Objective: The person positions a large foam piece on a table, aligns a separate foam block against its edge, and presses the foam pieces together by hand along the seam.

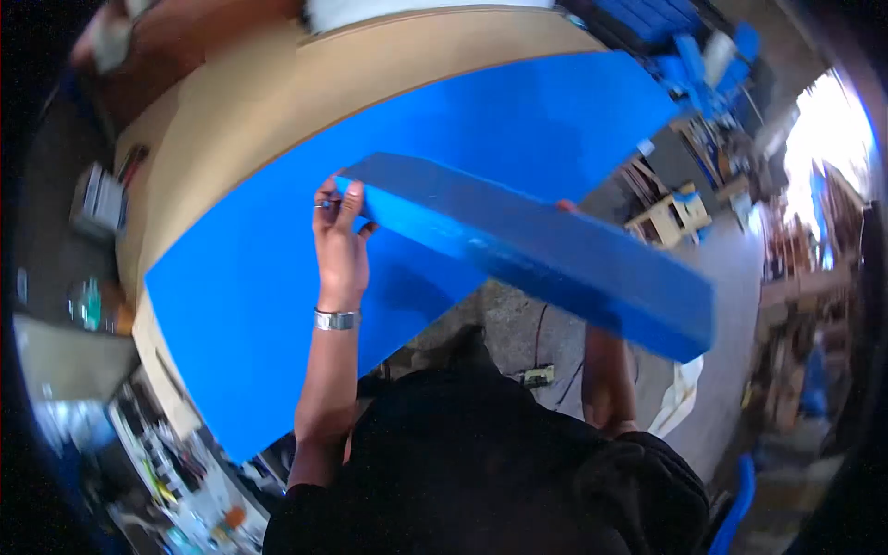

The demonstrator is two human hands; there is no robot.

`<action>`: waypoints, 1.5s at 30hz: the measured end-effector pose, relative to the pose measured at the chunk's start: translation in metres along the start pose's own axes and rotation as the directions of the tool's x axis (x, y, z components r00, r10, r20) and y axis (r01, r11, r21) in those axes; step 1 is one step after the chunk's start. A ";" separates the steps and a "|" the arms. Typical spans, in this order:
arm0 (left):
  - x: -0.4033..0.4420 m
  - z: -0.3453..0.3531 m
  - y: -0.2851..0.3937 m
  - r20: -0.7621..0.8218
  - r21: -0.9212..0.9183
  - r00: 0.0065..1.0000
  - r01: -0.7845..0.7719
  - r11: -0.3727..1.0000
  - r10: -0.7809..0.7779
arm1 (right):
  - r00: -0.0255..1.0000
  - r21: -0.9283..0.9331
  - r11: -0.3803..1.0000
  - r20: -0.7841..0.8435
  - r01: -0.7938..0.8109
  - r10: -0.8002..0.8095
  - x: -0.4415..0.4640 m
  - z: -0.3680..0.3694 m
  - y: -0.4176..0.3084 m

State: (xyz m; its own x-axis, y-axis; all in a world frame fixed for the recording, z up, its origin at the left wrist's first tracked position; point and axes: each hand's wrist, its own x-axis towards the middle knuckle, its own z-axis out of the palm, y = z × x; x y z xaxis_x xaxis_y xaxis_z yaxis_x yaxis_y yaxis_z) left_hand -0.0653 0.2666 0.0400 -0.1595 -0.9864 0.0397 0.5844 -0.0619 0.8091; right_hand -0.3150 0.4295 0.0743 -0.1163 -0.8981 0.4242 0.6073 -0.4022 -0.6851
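Note:
A long blue box-shaped block (pixel 527 240) is held slantwise above a large blue sheet (pixel 250 305). My left hand (pixel 342 217) grips its left end, with the thumb on the near face and the fingers curled behind. A ring and a metal wristwatch show on that arm. Beneath the block, most of my right hand is hidden. One fingertip of my right hand (pixel 566 205) shows over the far edge, and the forearm comes up from below. The block's right end is tilted toward me and blurred.
Under the blue sheet lies a larger tan board (pixel 194 139). A white box (pixel 97 202) stands off to the left. Cluttered tools (pixel 176 462) lie at lower left. Wooden pieces (pixel 671 217) and blue scraps (pixel 717 69) sit on the right. Another person's blurred arm (pixel 222 32) reaches in at the top.

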 end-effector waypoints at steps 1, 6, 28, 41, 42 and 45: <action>0.014 0.016 -0.010 0.015 -0.021 1.000 -0.001 1.000 0.001 | 0.996 -0.032 0.999 0.094 0.008 -0.005 -0.016 -0.016 -0.005; 0.078 0.201 -0.076 0.401 0.187 0.915 -0.132 0.973 0.046 | 0.992 -0.458 0.883 0.013 -0.103 0.123 -0.040 -0.115 -0.078; 0.239 0.575 -0.509 0.653 0.429 0.544 -0.839 -0.335 -0.527 | 0.006 -0.072 0.943 -0.997 -0.325 -0.074 -0.266 -0.502 -0.324; 0.358 0.870 -0.753 0.753 0.400 0.479 -0.878 -0.265 -0.450 | -0.182 -0.091 0.813 -0.955 -0.576 -0.236 -0.211 -0.737 -0.465; 0.364 0.887 -0.768 0.787 0.404 0.478 -0.877 -0.260 -0.390 | -0.164 -0.088 0.790 -0.958 -0.606 -0.233 -0.199 -0.760 -0.480; 0.392 0.946 -0.809 0.777 0.393 0.490 -0.868 -0.303 -0.394 | -0.039 -0.140 0.739 -0.975 -0.659 -0.219 -0.164 -0.848 -0.530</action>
State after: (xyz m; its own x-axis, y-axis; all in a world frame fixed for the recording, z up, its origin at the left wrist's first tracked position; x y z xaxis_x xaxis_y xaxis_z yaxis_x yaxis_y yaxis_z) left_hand -1.3536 0.0742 -0.0442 -0.9271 -0.3407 0.1565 -0.3518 0.9348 -0.0492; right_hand -1.2843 0.6387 -0.1342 -0.8948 -0.0498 -0.4437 0.4156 0.2700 -0.8685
